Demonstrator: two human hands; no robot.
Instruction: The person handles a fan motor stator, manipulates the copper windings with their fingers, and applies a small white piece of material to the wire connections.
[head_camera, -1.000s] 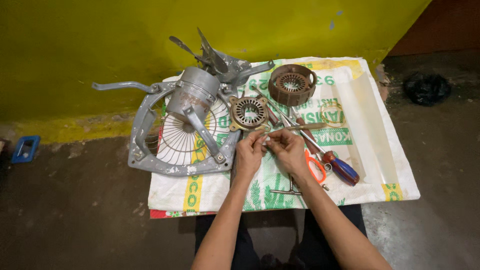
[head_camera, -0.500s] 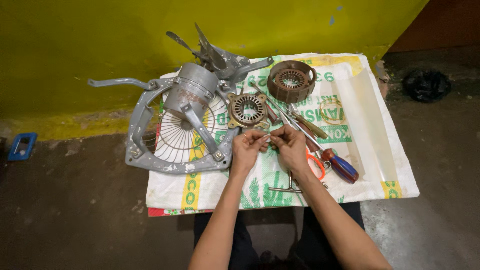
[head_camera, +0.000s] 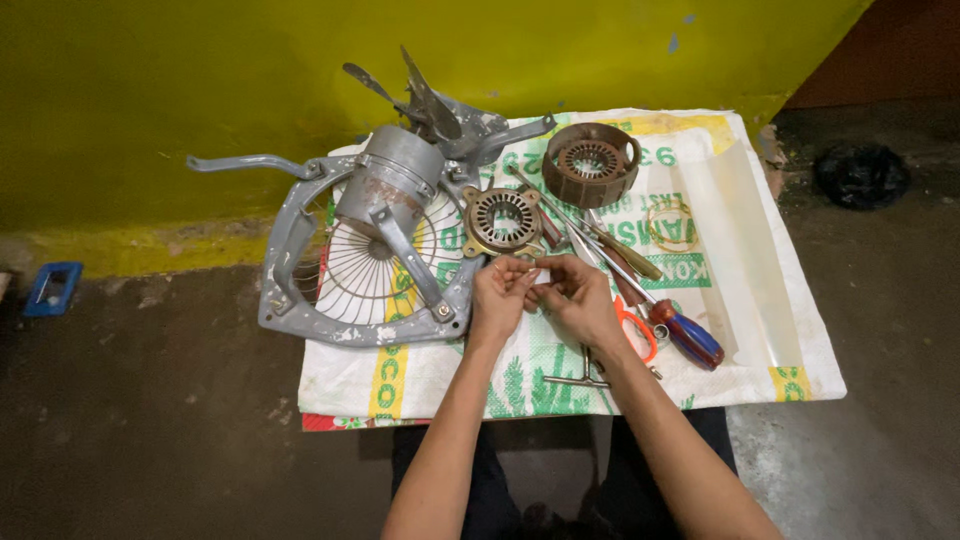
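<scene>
Pinched together, my left hand (head_camera: 498, 297) and right hand (head_camera: 575, 298) meet fingertip to fingertip over the woven sack (head_camera: 760, 300); I cannot tell what small piece sits between them. Just beyond my fingers lies the round wound stator (head_camera: 502, 220). Left of it rests the grey fan frame (head_camera: 300, 290), and to the right lie a red-and-blue screwdriver (head_camera: 687, 338) and orange scissors (head_camera: 640, 330).

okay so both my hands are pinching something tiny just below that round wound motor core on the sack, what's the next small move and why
Probably keep both hands low over the sack as you work. The left hand and right hand meet fingertip to fingertip on something too small to make out, just below the wound core. If dropped there, it would land on the sack, not the dark floor.
</scene>
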